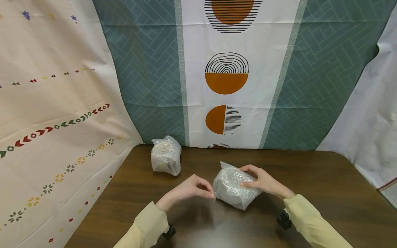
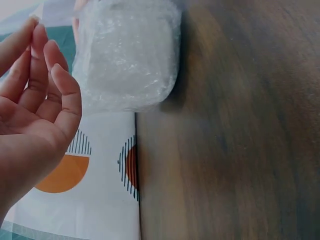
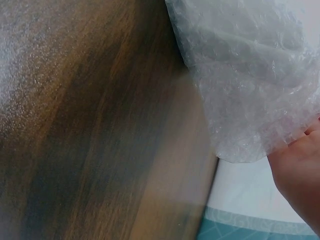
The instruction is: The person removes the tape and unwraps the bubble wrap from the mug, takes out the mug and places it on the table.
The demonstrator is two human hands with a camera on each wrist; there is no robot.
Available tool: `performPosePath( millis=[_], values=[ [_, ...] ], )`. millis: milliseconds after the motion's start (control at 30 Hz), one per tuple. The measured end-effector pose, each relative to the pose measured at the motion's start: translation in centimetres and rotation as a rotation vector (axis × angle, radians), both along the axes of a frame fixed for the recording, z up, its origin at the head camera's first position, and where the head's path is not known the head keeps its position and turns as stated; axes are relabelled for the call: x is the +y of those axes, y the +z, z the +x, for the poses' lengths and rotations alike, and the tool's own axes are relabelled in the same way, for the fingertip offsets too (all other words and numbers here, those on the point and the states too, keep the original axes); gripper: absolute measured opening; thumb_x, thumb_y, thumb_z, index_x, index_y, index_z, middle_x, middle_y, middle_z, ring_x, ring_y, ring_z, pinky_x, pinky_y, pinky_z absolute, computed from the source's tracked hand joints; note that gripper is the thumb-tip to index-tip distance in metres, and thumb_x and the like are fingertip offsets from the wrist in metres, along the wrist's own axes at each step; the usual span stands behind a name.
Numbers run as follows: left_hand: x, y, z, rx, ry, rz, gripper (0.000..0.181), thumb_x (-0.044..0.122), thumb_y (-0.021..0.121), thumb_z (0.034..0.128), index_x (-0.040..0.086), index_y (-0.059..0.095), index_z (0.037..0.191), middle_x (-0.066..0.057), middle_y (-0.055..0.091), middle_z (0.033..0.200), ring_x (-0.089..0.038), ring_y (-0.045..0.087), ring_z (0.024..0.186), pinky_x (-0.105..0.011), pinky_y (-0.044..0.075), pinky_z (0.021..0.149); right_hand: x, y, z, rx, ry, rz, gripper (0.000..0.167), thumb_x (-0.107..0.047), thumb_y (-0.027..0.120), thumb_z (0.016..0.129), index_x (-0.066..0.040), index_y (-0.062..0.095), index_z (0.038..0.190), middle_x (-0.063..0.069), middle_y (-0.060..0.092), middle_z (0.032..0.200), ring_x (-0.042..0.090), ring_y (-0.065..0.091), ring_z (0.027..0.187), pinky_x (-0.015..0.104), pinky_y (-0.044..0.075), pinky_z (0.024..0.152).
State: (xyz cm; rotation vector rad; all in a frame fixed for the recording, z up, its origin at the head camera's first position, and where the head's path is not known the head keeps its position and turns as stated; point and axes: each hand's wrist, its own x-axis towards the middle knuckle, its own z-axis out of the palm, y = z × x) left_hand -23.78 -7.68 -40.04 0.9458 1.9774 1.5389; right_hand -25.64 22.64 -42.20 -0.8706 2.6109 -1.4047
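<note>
A bundle in clear bubble wrap [image 1: 234, 187] sits on the wooden table, with a pointed flap of wrap sticking up at its far left corner. Whatever is inside looks whitish and cannot be made out. My right hand [image 1: 262, 181] grips the bundle from the right, thumb on the near face and fingers over the far side. Just left of the bundle, my left hand [image 1: 198, 189] pinches a tiny whitish scrap [image 2: 34, 20] between thumb and index finger, perhaps tape. Whether the scrap is joined to the wrap, I cannot tell.
Another bubble-wrapped bundle [image 1: 166, 156] stands at the table's back left. Patterned cloths hang behind the table [image 1: 294, 168] and along its left and right sides.
</note>
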Motion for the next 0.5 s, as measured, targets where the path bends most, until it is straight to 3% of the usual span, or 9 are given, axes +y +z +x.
performPosePath(
  millis=[300,500],
  values=[
    [-0.13,0.80,-0.11,-0.010,-0.016,0.023,0.011,0.015,0.068,0.0819,0.004,0.068,0.085,-0.008,0.063,0.079,-0.017,0.054,0.074,-0.037,0.045,0.071,0.09,-0.01,0.07,0.033,0.002,-0.005,0.048,-0.023,0.073,0.078,-0.005,0.053,0.118,0.006,0.054,0.113,0.025,0.048,0.102,0.046,0.039,0.085],
    [-0.45,0.71,-0.40,-0.009,0.031,0.020,0.010,0.015,0.067,0.0823,0.005,0.069,0.086,-0.008,0.062,0.076,-0.018,0.054,0.072,-0.043,0.045,0.073,0.13,-0.05,0.10,-0.010,-0.010,-0.016,0.049,-0.023,0.073,0.078,-0.005,0.053,0.119,0.007,0.053,0.116,0.026,0.046,0.106,0.048,0.036,0.088]
  ],
)
